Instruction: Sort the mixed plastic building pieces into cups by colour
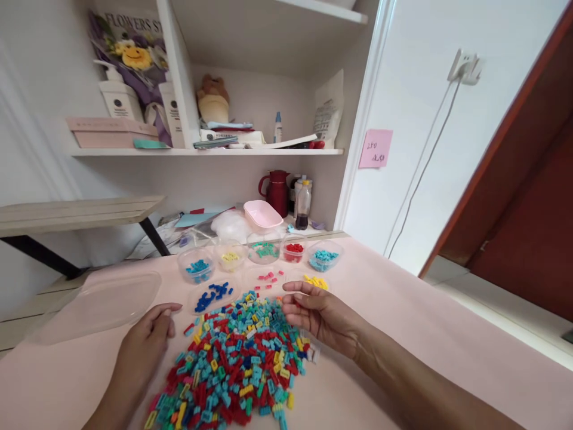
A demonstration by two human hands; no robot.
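A large heap of small toy building bricks in many colours lies on the pink table cover. At the heap's left, my left hand rests on the cover, fingers curled in and thumb against them; no brick shows in it. My right hand hovers over the heap's upper right edge, palm turned sideways, fingers half bent and apart, with no brick clearly held. Just beyond its fingertips are yellow bricks and a lid-like clear tray with several pink bricks. Dark blue bricks lie on another clear tray.
Clear tubs at the back hold blue bricks, pale yellow bricks, green bricks, red bricks and turquoise bricks. A clear lid lies left. Behind stand a pink basin, red jug and bottle.
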